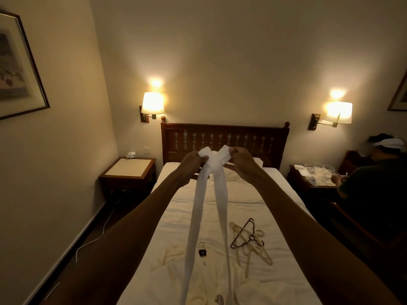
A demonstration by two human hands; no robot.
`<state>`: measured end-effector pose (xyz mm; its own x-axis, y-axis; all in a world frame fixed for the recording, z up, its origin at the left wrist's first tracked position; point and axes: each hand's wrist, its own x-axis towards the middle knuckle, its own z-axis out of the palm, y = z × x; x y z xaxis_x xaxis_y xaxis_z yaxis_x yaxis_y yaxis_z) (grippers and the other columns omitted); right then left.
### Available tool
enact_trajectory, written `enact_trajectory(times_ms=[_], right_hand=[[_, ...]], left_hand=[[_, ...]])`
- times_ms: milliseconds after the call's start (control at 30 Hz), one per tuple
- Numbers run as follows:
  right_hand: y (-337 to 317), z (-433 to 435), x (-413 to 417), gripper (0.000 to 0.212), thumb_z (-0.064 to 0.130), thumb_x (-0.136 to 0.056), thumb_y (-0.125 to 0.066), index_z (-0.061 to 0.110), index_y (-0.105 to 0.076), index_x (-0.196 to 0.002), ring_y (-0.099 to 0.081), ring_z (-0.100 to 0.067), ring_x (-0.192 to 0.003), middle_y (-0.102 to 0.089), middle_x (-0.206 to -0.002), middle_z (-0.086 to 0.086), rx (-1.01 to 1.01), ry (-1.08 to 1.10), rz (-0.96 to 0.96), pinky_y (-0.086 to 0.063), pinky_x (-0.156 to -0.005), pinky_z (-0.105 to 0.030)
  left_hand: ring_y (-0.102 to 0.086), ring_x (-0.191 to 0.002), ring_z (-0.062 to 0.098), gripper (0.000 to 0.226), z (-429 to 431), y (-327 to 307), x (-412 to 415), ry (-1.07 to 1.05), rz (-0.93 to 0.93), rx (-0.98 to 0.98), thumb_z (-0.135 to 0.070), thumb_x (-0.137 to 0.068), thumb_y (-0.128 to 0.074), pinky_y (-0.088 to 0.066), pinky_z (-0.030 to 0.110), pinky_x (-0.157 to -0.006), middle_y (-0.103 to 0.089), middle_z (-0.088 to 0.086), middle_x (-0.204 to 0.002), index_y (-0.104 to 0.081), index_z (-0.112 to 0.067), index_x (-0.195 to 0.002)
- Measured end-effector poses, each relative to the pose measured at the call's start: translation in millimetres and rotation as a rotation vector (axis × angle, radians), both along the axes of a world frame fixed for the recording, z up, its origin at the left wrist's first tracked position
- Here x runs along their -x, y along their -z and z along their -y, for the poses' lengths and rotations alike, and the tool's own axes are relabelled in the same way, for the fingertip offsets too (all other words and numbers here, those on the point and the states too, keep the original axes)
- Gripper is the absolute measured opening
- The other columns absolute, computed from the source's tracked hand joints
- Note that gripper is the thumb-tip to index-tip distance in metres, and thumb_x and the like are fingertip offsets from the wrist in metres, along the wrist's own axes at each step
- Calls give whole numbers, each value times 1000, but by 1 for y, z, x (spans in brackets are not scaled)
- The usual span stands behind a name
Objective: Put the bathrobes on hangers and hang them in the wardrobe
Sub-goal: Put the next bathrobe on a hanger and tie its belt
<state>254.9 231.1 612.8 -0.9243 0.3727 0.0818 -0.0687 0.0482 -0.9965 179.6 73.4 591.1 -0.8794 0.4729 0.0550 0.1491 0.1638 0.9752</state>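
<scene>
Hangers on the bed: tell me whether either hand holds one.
No: left hand and right hand both grip the white bathrobe belt; the hangers lie loose on the bed.

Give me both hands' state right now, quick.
Left hand: closed, grip on one end of the knotted white belt.
Right hand: closed, grip on the belt's other end.

L grip, R grip, forearms bare
</scene>
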Motion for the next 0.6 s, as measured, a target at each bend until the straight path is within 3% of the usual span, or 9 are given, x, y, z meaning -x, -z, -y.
enact_trajectory(times_ms=[67, 100, 200, 367, 467, 533, 600], right_hand=[[4, 5, -4, 33, 21, -103, -44, 2, -49, -130, -58, -30, -111, -56, -122, -15, 135, -45, -8, -53, -84, -41], [5, 4, -6, 36, 23, -99, -53, 1, -51, -127, -61, -29, -107, -58, -120, -16, 98, -61, -22, -55, -80, -39], [12, 1, -10, 42, 19, -81, -77, -3, -54, -107, -65, -25, -93, -60, -103, -15, -229, -98, -81, -59, -72, -33], [24, 6, -5, 28, 17, -72, -83, 11, -64, -92, -61, -16, -91, -65, -95, 0, -615, -48, -192, -50, -81, -29], [31, 6, 4, 19, 17, -75, -80, 12, -76, -93, -64, -14, -87, -72, -94, -1, -777, -75, -179, -49, -83, -32], [31, 10, 5, 18, 14, -80, -76, 9, -77, -98, -64, -18, -91, -73, -99, -7, -834, -108, -110, -48, -83, -28], [28, 14, 4, 20, 10, -85, -70, 4, -75, -104, -63, -22, -98, -72, -105, -12, -825, -200, -24, -46, -87, -30]], left_hand=[[-64, -94, 27, 33, -1, -4, 3, 25, -8, 35, -23, -102, -51, -60, 39, -75, -61, 9, -110, -49, -10, -132], [-65, -91, 24, 32, 0, -6, 5, 38, -16, 46, -23, -101, -53, -59, 35, -71, -62, 7, -107, -50, -9, -130], [-66, -84, 20, 26, 6, -11, 11, 70, -71, 109, -20, -99, -57, -58, 26, -65, -63, 11, -104, -56, -4, -119], [-67, -73, 13, 20, 16, -14, 13, 49, -227, 264, -25, -91, -70, -55, 21, -57, -64, 3, -88, -62, -10, -101], [-65, -93, 24, 31, 21, -12, 9, 57, -242, 227, -29, -93, -66, -60, 36, -78, -60, 3, -96, -51, -12, -114], [-59, -109, 29, 58, 22, -13, 7, 90, -297, 191, -40, -88, -61, -51, 49, -99, -58, 6, -110, -41, -3, -128], [-53, -113, 25, 73, 23, -16, 2, 93, -366, 213, -52, -86, -56, -40, 55, -109, -52, 6, -124, -33, -4, -136]])
